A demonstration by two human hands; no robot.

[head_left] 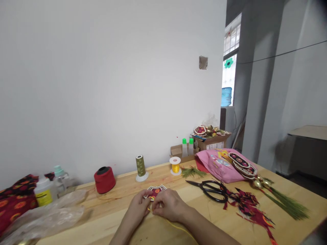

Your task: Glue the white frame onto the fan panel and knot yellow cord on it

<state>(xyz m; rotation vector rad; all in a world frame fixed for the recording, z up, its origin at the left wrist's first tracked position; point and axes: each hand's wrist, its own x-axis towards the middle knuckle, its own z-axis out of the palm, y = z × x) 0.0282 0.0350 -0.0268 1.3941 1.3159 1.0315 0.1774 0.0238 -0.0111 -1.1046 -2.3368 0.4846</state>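
Close together over the wooden table, my two hands work at a red patterned fabric piece [157, 191] with a white-edged border. My left hand [140, 204] is closed, pinching the piece at its left side. The fingers of my right hand [169, 205] are pinched together at a thin yellow cord [180, 228], which loops in front of the piece and trails below my right forearm. Part of the piece and the exact fingertip grip are hidden behind my fingers.
Black-handled scissors [213, 190] and red fabric scraps [249, 207] lie to the right, near a pink embroidered cloth [213, 166]. Behind stand a yellow cord spool [175, 166], a green thread cone [140, 167] and a red thread cone [104, 179]. Plastic wrap [56, 216] lies left.
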